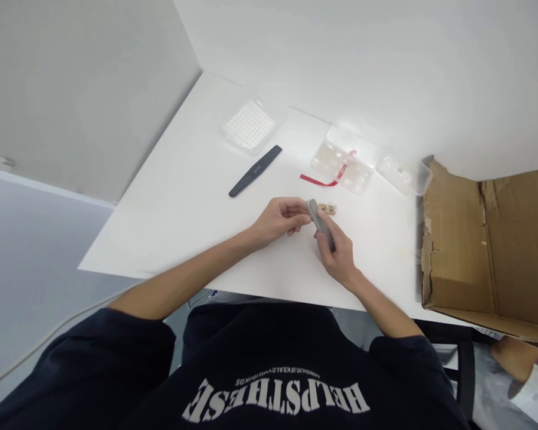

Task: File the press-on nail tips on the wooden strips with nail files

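In my right hand (338, 254) is a slim grey tool with a rounded end, which looks like a nail clipper (318, 220). Fingers and thumb wrap around its lower part, and it points up and to the left. My left hand (284, 218) meets the tool's upper end with its fingertips. Its fingers are bent and close together, the thumb near them; whether something small is between them is hidden. Just behind the tool lies a small tan piece with dark round spots (327, 208) on the white table (183, 227).
A dark nail file (255, 172) lies beyond my left hand. Farther back is a clear box with rows of small white pieces (250, 124). An open clear plastic case (343, 164) with a red strap (318, 181), another clear container (403, 173) and a cardboard box (461, 257) stand right. Someone's arm (513, 357) shows lower right.
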`<action>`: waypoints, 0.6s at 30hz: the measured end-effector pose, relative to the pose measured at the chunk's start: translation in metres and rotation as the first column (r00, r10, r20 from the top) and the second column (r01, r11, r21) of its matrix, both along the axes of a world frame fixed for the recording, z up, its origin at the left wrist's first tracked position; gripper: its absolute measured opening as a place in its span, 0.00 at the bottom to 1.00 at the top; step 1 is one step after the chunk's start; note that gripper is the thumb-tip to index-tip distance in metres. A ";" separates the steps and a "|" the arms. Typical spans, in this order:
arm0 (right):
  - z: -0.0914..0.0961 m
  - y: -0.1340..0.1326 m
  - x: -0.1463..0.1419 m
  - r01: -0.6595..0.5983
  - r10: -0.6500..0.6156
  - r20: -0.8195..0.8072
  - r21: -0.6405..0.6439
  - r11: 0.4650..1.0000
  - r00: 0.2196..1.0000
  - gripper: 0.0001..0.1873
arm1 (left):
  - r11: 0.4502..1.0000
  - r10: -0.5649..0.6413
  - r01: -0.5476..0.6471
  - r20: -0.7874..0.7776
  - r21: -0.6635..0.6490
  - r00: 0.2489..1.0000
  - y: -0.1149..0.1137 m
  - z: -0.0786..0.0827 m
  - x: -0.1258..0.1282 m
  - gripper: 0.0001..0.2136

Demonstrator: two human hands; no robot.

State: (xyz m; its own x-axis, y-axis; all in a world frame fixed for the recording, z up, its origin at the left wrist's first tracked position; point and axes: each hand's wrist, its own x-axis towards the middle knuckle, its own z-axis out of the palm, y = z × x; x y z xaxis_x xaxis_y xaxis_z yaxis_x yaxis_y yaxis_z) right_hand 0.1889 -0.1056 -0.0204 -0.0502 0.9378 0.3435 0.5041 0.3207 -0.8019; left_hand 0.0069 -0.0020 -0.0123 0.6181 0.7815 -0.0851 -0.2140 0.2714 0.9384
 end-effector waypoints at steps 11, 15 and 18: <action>-0.004 0.000 0.000 0.031 -0.036 0.054 0.095 0.995 0.998 0.28 | 0.995 0.002 0.000 0.027 -0.101 1.000 -0.001 -0.001 0.000 0.23; -0.001 0.000 -0.001 0.028 -0.036 0.074 0.112 0.993 0.997 0.27 | 0.991 -0.008 0.015 0.055 -0.130 0.998 -0.001 -0.001 0.000 0.22; 0.002 0.000 -0.002 0.039 -0.046 0.072 0.102 0.994 0.996 0.26 | 0.987 0.000 0.014 0.085 -0.158 0.996 -0.001 0.000 0.001 0.21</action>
